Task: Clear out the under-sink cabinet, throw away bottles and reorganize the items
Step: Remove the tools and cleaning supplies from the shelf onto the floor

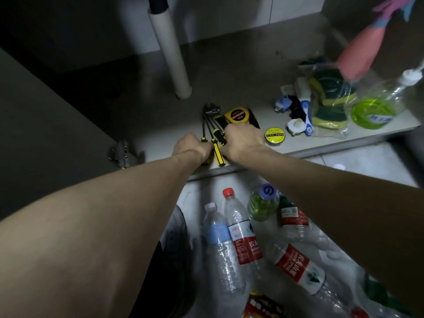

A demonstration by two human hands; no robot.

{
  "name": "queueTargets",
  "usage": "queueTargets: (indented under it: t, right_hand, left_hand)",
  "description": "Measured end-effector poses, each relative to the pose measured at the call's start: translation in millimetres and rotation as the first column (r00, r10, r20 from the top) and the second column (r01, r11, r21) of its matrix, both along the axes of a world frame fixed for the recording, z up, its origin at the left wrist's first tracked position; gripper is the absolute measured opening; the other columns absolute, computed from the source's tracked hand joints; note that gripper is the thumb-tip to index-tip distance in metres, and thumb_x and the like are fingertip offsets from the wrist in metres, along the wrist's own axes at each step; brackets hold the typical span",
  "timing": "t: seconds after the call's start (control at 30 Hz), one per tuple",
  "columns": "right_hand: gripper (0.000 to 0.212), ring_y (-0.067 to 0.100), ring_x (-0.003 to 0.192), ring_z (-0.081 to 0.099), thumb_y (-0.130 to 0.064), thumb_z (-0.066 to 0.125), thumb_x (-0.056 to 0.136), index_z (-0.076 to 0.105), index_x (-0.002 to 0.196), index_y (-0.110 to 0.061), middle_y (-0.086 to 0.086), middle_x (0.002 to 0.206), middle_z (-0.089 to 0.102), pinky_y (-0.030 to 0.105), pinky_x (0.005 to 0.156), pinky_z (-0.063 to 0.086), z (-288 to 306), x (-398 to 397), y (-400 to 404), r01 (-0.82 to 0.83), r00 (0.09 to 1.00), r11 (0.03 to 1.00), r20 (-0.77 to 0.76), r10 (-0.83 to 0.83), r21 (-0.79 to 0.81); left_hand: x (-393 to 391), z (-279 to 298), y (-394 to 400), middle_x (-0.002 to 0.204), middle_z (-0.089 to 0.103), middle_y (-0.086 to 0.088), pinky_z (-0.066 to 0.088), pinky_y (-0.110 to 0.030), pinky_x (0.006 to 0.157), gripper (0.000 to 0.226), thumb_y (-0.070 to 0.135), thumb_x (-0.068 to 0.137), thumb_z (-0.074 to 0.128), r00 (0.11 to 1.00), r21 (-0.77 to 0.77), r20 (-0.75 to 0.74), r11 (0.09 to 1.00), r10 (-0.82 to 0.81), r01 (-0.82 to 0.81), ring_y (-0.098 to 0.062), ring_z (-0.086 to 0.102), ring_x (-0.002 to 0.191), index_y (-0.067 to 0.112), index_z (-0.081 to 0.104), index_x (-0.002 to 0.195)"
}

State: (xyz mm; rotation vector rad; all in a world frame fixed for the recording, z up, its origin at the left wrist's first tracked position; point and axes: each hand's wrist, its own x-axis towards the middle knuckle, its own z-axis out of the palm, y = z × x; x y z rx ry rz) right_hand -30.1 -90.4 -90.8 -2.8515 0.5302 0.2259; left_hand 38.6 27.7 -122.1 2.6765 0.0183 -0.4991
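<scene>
Item: screwdrivers [216, 145], yellow-and-black handled, several, laid side by side on the cabinet floor [229, 72] at its front edge, near frame centre. Long axis runs roughly 12 to 6 o'clock, tilted slightly; handles point toward 6, shafts toward 11–12, where a dark wrench [210, 109] lies at their tips.

Left hand [192, 146]: fingers curled against the handles at the 9 o'clock side of the bundle; whether a handle is actually gripped or only pressed cannot be told (fingertips are hidden).

Right hand [243, 140]: set on the 3 o'clock side of the handles, fingers bent down over the tools and against a tape measure [237, 115] at 12 o'clock of it; its hold cannot be told either.

Adjacent stock: PVC tape [274, 134] just at 3 o'clock of the right hand; sponges [330, 99] in a bag and a green bottle [376, 104] further toward 3; a pipe [169, 53] at 12.

Discards: empty bottles [241, 237] lie heaped on the room floor at 6 o'clock.

Risks, as judged: the handles overhang the front edge, so a nudge toward 6 could roll one off onto the bottles; squeezing the bundle from both sides could fan the shafts and push the wrench or tape measure out of line.
</scene>
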Motion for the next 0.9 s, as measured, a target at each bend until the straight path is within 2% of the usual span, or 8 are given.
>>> queueTargets:
  t: [0.07, 0.17, 0.27, 0.4, 0.5, 0.63, 0.73, 0.9]
  right_hand:
    - [0.022, 0.035, 0.106, 0.066, -0.025, 0.066, 0.086, 0.066, 0.107, -0.017, 0.009, 0.109, 0.068, 0.037, 0.071, 0.045, 0, 3, 4, -0.001, 1.0, 0.999, -0.003, 0.001, -0.033]
    - [0.013, 0.034, 0.101, 0.066, -0.023, 0.069, 0.081, 0.058, 0.086, -0.019, 0.007, 0.099, 0.067, 0.034, 0.068, 0.042, 1, 2, 7, 0.023, 1.0, 1.0, -0.001, -0.023, -0.007]
    - [0.029, 0.034, 0.093, 0.064, -0.034, 0.074, 0.075, 0.053, 0.07, -0.015, 0.003, 0.075, 0.054, 0.031, 0.066, 0.041, 4, -3, 1, 0.179, 0.983, 0.963, -0.009, -0.181, 0.199]
    - [0.034, 0.027, 0.076, 0.073, -0.045, 0.074, 0.075, 0.073, 0.086, -0.013, 0.003, 0.078, 0.074, 0.031, 0.067, 0.059, 17, -15, -13, 0.348, 0.931, 0.757, -0.105, -0.351, 0.553]
    - [0.024, 0.019, 0.049, 0.071, -0.039, 0.074, 0.075, 0.072, 0.076, -0.014, -0.002, 0.061, 0.073, 0.026, 0.046, 0.057, 26, -32, -26, 0.379, 0.892, 0.577, -0.121, -0.435, 0.724]
    - [0.028, 0.022, 0.05, 0.071, -0.041, 0.077, 0.066, 0.06, 0.066, -0.018, -0.004, 0.051, 0.066, 0.031, 0.05, 0.058, 36, -68, -49, 0.36, 0.859, 0.517, -0.059, -0.509, 0.777]
    - [0.032, 0.024, 0.05, 0.069, -0.038, 0.075, 0.063, 0.056, 0.076, -0.015, 0.006, 0.06, 0.068, 0.038, 0.05, 0.06, 39, -104, -72, 0.345, 0.845, 0.509, -0.024, -0.535, 0.789]
    - [0.028, 0.033, 0.065, 0.067, -0.039, 0.067, 0.063, 0.058, 0.077, -0.017, 0.01, 0.073, 0.07, 0.048, 0.065, 0.059, 27, -187, -127, 0.422, 0.811, 0.591, 0.005, -0.585, 0.688]
  left_hand:
    - [0, 0, 2, 0.085, 0.062, -0.01, 0.038, -0.029, 0.067, 0.039, 0.049, 0.077, 0.058, 0.998, -0.027, -0.006, 0.998, 0.055, -0.056, -0.034, 0.062, 0.088, 0.012, 0.067, 0.085]
    - [-2, -1, 11, 0.085, 0.067, -0.013, 0.042, -0.027, 0.069, 0.033, 0.042, 0.083, 0.061, 0.99, -0.112, 0.019, 0.984, 0.143, -0.14, -0.035, 0.067, 0.093, 0.01, 0.068, 0.078]
    - [-6, 2, 17, 0.114, 0.067, -0.018, 0.046, -0.031, 0.085, 0.027, 0.025, 0.093, 0.054, 0.968, -0.208, 0.035, 0.95, 0.247, -0.234, -0.037, 0.061, 0.111, 0.005, 0.065, 0.108]
    - [-10, 10, 16, 0.135, 0.056, -0.017, 0.04, -0.035, 0.106, 0.037, 0.02, 0.102, 0.049, 0.925, -0.29, -0.063, 0.88, 0.375, -0.376, -0.036, 0.053, 0.124, 0.003, 0.046, 0.135]
    - [-18, 17, 12, 0.144, 0.049, -0.019, 0.032, -0.037, 0.112, 0.041, 0.021, 0.107, 0.042, 0.9, -0.269, -0.113, 0.859, 0.421, -0.435, -0.035, 0.045, 0.133, -0.001, 0.04, 0.141]
    - [-33, 36, 5, 0.138, 0.054, -0.024, 0.039, -0.037, 0.102, 0.046, 0.027, 0.102, 0.044, 0.956, -0.207, -0.001, 0.935, 0.294, -0.288, -0.042, 0.05, 0.128, -0.003, 0.048, 0.137]
    - [-43, 50, -4, 0.134, 0.056, -0.027, 0.041, -0.04, 0.099, 0.048, 0.035, 0.102, 0.042, 0.974, -0.181, 0.083, 0.965, 0.209, -0.192, -0.044, 0.05, 0.125, -0.002, 0.053, 0.13]
    - [-77, 68, -32, 0.12, 0.061, -0.027, 0.043, -0.044, 0.088, 0.033, 0.033, 0.101, 0.044, 0.936, -0.234, 0.338, 0.954, -0.099, 0.186, -0.044, 0.055, 0.113, 0.006, 0.052, 0.118]
